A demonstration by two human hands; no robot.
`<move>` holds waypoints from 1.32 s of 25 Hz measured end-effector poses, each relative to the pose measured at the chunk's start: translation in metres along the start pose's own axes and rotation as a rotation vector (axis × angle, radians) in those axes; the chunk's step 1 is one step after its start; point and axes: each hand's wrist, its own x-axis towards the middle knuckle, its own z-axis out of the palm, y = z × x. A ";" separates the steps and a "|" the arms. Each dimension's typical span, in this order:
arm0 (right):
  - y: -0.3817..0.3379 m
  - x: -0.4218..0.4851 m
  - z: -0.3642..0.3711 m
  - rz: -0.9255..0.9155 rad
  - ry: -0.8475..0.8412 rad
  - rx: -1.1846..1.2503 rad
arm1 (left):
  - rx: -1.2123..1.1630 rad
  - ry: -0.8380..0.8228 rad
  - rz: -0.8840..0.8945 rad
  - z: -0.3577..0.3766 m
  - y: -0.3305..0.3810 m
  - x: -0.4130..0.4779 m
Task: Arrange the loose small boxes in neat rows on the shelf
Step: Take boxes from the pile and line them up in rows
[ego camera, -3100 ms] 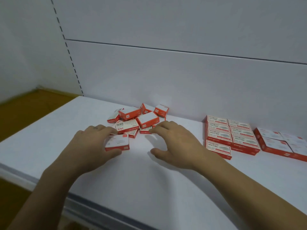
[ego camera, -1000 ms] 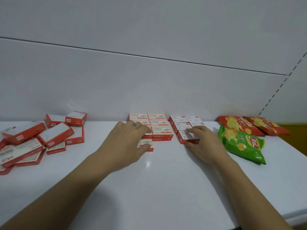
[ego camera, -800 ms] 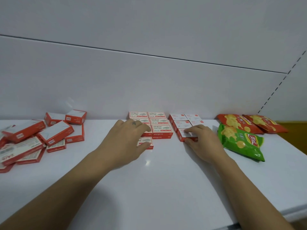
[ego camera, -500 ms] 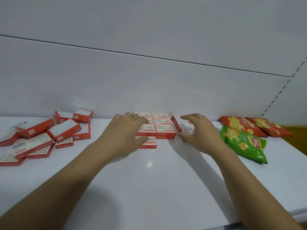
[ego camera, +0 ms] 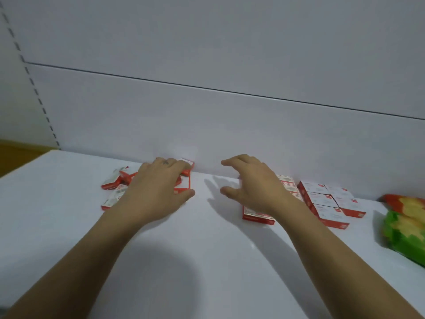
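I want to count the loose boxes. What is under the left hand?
Under the left hand lies part of the pile of loose boxes. Red and white edges show at both its sides. The hand covers the middle boxes, so their number cannot be told.

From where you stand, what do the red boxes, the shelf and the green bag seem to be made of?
Red boxes: probably printed cardboard, with crisp folded edges and matte faces. Shelf: smooth white painted metal or laminate, faintly glossy; which one is unclear. Green bag: likely shiny plastic film, though blurred here.
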 end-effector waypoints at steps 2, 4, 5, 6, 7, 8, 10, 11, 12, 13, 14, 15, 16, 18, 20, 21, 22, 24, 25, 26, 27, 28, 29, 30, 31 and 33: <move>-0.016 0.013 0.010 -0.076 -0.047 0.001 | 0.033 0.022 -0.084 -0.010 -0.022 -0.018; -0.033 0.027 0.021 -0.148 -0.093 0.001 | 0.078 0.044 -0.158 -0.018 -0.041 -0.036; -0.040 0.033 0.025 -0.178 -0.113 0.001 | 0.092 0.055 -0.188 -0.021 -0.048 -0.044; -0.046 0.039 0.031 -0.207 -0.132 -0.004 | 0.100 0.066 -0.214 -0.023 -0.053 -0.050; -0.053 0.046 0.036 -0.240 -0.150 -0.018 | 0.105 0.074 -0.242 -0.025 -0.058 -0.057; -0.060 0.053 0.042 -0.272 -0.161 -0.039 | 0.109 0.076 -0.267 -0.026 -0.061 -0.062; -0.071 0.065 0.051 -0.328 -0.174 -0.089 | 0.115 0.068 -0.318 -0.026 -0.065 -0.071; -0.076 0.070 0.054 -0.342 -0.183 -0.108 | 0.111 0.061 -0.345 -0.027 -0.066 -0.074; -0.079 0.075 0.056 -0.348 -0.194 -0.124 | 0.102 0.056 -0.365 -0.027 -0.067 -0.076; -0.081 0.079 0.058 -0.352 -0.202 -0.142 | 0.095 0.055 -0.375 -0.027 -0.066 -0.077; -0.082 0.082 0.059 -0.358 -0.208 -0.161 | 0.092 0.056 -0.379 -0.027 -0.066 -0.077; -0.083 0.085 0.060 -0.365 -0.213 -0.176 | 0.093 0.055 -0.382 -0.027 -0.065 -0.078; -0.083 0.087 0.061 -0.365 -0.216 -0.185 | 0.091 0.051 -0.383 -0.027 -0.065 -0.078; -0.084 0.088 0.061 -0.354 -0.214 -0.185 | 0.079 0.035 -0.382 -0.026 -0.062 -0.077; -0.084 0.088 0.060 -0.351 -0.206 -0.167 | 0.069 0.025 -0.361 -0.026 -0.058 -0.074; -0.083 0.087 0.059 -0.350 -0.204 -0.157 | 0.067 0.028 -0.338 -0.027 -0.055 -0.072; -0.081 0.084 0.057 -0.351 -0.200 -0.149 | 0.062 0.036 -0.312 -0.027 -0.052 -0.069; -0.075 0.076 0.051 -0.348 -0.176 -0.146 | 0.047 0.049 -0.265 -0.028 -0.045 -0.061; -0.070 0.071 0.046 -0.343 -0.155 -0.144 | 0.038 0.045 -0.241 -0.028 -0.040 -0.057; -0.064 0.064 0.040 -0.334 -0.128 -0.135 | 0.026 0.037 -0.218 -0.027 -0.034 -0.051; -0.056 0.057 0.033 -0.319 -0.099 -0.116 | 0.009 0.032 -0.193 -0.025 -0.028 -0.046; -0.049 0.049 0.026 -0.303 -0.069 -0.090 | -0.013 0.029 -0.167 -0.023 -0.020 -0.039; -0.040 0.040 0.018 -0.286 -0.040 -0.066 | -0.039 0.028 -0.137 -0.021 -0.011 -0.032; -0.033 0.031 0.011 -0.274 -0.010 -0.047 | -0.066 0.024 -0.108 -0.018 -0.001 -0.024; -0.026 0.022 0.004 -0.261 0.018 -0.029 | -0.088 0.011 -0.082 -0.015 0.008 -0.016; -0.010 0.003 -0.010 -0.218 0.071 0.001 | -0.110 -0.029 -0.014 -0.006 0.028 0.003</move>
